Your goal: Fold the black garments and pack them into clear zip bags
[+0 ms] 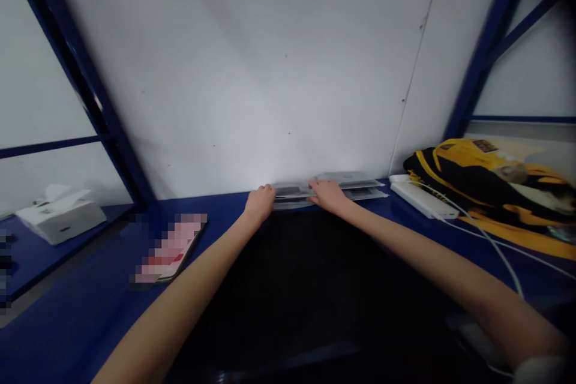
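Observation:
Flat clear plastic packets [294, 189] lie stacked along the back of the blue table, against the white wall. My left hand [261, 202] is closed on the left end of this stack, its fingers curled round the edge. Further right, my right hand [327, 194] has its fingers bent over the same packets near their middle, thumb below. More packets [353, 181] stick out to the right of that hand. In front of both hands a large black surface [306, 294] spreads toward me between my forearms.
A phone [173, 249], partly pixelated, lies on the blue table [103, 276] at the left. Beyond it stands a white tissue box [63, 216]. At the right are a white power bank [423, 199] with cables and a yellow-black bag [490, 180]. Blue frame posts flank the wall.

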A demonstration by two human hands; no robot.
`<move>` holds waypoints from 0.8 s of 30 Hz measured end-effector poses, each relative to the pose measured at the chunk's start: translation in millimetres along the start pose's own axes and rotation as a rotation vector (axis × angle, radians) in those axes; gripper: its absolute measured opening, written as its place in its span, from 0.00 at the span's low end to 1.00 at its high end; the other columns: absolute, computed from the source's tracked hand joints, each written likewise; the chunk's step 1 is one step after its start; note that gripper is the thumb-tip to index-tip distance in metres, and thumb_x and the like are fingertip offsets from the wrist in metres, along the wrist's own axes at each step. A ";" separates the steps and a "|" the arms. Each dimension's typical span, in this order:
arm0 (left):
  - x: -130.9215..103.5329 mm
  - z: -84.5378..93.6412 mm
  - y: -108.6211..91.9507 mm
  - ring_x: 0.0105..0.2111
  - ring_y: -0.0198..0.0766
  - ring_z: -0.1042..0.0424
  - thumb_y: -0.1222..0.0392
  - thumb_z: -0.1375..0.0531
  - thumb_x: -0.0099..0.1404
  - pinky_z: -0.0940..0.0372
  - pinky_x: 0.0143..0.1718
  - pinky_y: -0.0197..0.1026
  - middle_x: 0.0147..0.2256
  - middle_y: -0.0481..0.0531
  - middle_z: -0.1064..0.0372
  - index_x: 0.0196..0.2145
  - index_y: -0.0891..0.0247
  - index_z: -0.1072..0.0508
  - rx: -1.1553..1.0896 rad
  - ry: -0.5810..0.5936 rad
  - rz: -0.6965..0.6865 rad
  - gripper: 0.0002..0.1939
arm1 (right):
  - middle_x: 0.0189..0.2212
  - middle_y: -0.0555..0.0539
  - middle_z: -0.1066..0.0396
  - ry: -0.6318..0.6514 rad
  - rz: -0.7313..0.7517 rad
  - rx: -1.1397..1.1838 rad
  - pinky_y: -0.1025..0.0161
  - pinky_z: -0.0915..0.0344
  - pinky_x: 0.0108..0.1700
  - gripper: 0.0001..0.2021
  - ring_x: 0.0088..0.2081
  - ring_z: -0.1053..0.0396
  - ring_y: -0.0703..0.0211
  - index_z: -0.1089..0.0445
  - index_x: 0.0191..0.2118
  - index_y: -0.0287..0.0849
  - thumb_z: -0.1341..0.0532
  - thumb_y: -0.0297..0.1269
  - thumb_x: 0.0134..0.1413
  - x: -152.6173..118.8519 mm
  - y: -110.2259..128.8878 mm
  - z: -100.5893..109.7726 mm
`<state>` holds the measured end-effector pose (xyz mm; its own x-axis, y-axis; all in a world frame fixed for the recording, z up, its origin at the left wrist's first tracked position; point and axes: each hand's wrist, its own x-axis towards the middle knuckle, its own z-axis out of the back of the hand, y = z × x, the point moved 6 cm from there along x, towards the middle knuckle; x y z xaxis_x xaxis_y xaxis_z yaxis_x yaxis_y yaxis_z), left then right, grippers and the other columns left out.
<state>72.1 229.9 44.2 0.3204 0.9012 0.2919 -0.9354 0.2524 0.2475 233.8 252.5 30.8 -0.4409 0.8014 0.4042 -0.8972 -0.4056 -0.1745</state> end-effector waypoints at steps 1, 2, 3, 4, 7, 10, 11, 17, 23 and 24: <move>0.9 -0.2 1.4 0.42 0.44 0.33 0.71 0.53 0.61 0.36 0.36 0.42 0.40 0.61 0.35 0.39 0.67 0.33 0.000 -0.010 -0.008 0.12 | 0.32 0.41 0.29 -0.001 -0.011 0.030 0.63 0.44 0.34 0.13 0.35 0.33 0.52 0.36 0.41 0.36 0.44 0.40 0.53 -2.3 -4.4 1.7; 1.7 -0.2 2.9 0.42 0.45 0.33 0.71 0.53 0.61 0.36 0.36 0.42 0.40 0.61 0.35 0.39 0.67 0.33 0.000 -0.020 -0.011 0.12 | 0.31 0.42 0.29 -0.014 -0.020 0.065 0.64 0.44 0.33 0.11 0.34 0.33 0.53 0.36 0.40 0.37 0.44 0.38 0.54 -4.4 -8.4 3.5; 2.4 0.1 4.2 0.41 0.45 0.33 0.70 0.52 0.61 0.36 0.35 0.42 0.40 0.61 0.35 0.39 0.67 0.33 -0.001 -0.027 -0.010 0.12 | 0.31 0.42 0.29 -0.036 -0.023 0.106 0.65 0.44 0.33 0.09 0.34 0.33 0.55 0.36 0.39 0.38 0.45 0.36 0.55 -6.1 -11.8 5.3; 3.2 0.6 5.2 0.41 0.45 0.33 0.69 0.52 0.61 0.36 0.35 0.42 0.39 0.61 0.35 0.39 0.68 0.33 -0.002 -0.033 -0.008 0.11 | 0.31 0.43 0.29 -0.064 -0.024 0.152 0.65 0.44 0.33 0.07 0.34 0.33 0.56 0.35 0.38 0.38 0.46 0.34 0.55 -7.4 -14.5 6.9; 6.0 4.0 2.7 0.39 0.46 0.32 0.68 0.52 0.61 0.37 0.34 0.43 0.38 0.61 0.34 0.38 0.68 0.33 -0.019 -0.046 -0.026 0.11 | 0.32 0.45 0.29 -0.144 -0.026 0.285 0.67 0.44 0.34 0.05 0.34 0.33 0.58 0.35 0.36 0.39 0.46 0.32 0.55 -8.3 -19.7 9.8; 9.7 10.5 -9.2 0.40 0.44 0.33 0.64 0.51 0.62 0.37 0.35 0.42 0.39 0.59 0.34 0.38 0.66 0.33 -0.055 -0.073 -0.086 0.10 | 0.32 0.45 0.28 -0.217 -0.015 0.382 0.66 0.43 0.35 0.05 0.33 0.33 0.59 0.34 0.35 0.39 0.46 0.32 0.55 -7.4 -19.9 12.2; 11.0 12.9 -14.4 0.41 0.43 0.33 0.62 0.51 0.63 0.38 0.35 0.41 0.39 0.58 0.34 0.39 0.65 0.34 -0.071 -0.086 -0.106 0.09 | 0.32 0.45 0.28 -0.238 -0.002 0.409 0.66 0.42 0.36 0.06 0.33 0.33 0.59 0.34 0.35 0.39 0.46 0.33 0.55 -7.3 -18.9 13.2; 16.8 23.9 -42.4 0.43 0.39 0.37 0.57 0.51 0.64 0.39 0.35 0.37 0.40 0.53 0.36 0.39 0.62 0.35 -0.178 -0.179 -0.156 0.09 | 0.32 0.46 0.29 -0.286 0.040 0.499 0.66 0.42 0.36 0.06 0.32 0.34 0.61 0.34 0.34 0.40 0.47 0.33 0.55 -9.0 -13.3 14.2; 19.0 26.4 -54.5 0.41 0.38 0.37 0.57 0.52 0.65 0.40 0.34 0.37 0.38 0.51 0.37 0.37 0.62 0.35 -0.234 -0.250 -0.181 0.09 | 0.30 0.48 0.30 -0.261 0.012 0.503 0.68 0.43 0.35 0.06 0.31 0.35 0.63 0.34 0.34 0.40 0.48 0.33 0.55 -8.4 -11.9 13.9; 19.4 26.6 -55.5 0.42 0.38 0.38 0.58 0.52 0.65 0.40 0.34 0.37 0.38 0.51 0.37 0.37 0.62 0.35 -0.239 -0.263 -0.186 0.09 | 0.30 0.48 0.30 -0.258 0.008 0.500 0.68 0.44 0.35 0.06 0.31 0.35 0.63 0.34 0.34 0.40 0.48 0.33 0.55 -8.3 -11.8 14.3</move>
<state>134.2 224.0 60.8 0.4857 0.7195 0.4964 -0.8564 0.5054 0.1055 248.3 244.3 42.3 -0.3710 0.6894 0.6222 -0.7458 -0.6204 0.2427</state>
